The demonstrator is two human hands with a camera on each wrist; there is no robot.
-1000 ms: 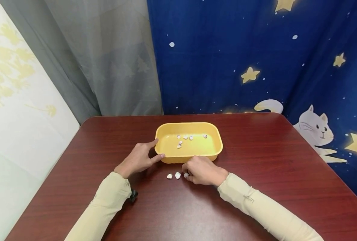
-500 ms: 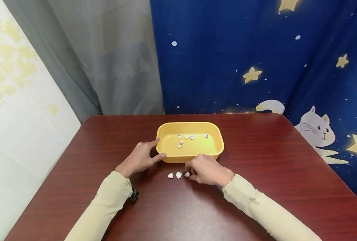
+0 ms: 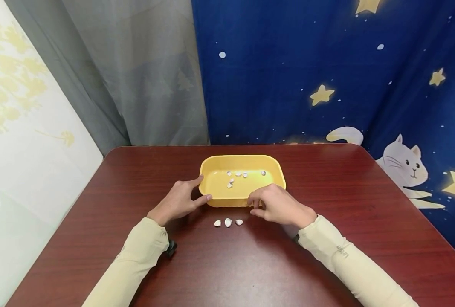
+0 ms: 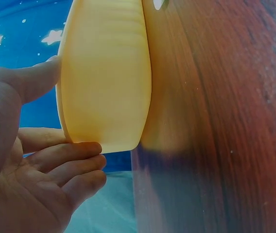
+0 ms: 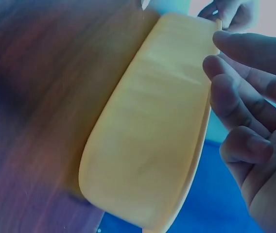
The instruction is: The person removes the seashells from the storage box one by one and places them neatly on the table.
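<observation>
Eased my right hand [image 3: 279, 207] off the white bits [image 3: 228, 222], fingers loosely apart, left hand [image 3: 178, 199] spread against the yellow tub [image 3: 229, 202].

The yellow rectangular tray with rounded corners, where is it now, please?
In the head view, the tray stands on the reddish-brown wood-grained table, with the left hand at its left end, the right hand by its near right corner.

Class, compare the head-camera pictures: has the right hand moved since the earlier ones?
Yes: against the unmoved yellow tray, the right hand has shifted rightward and forward.
</observation>
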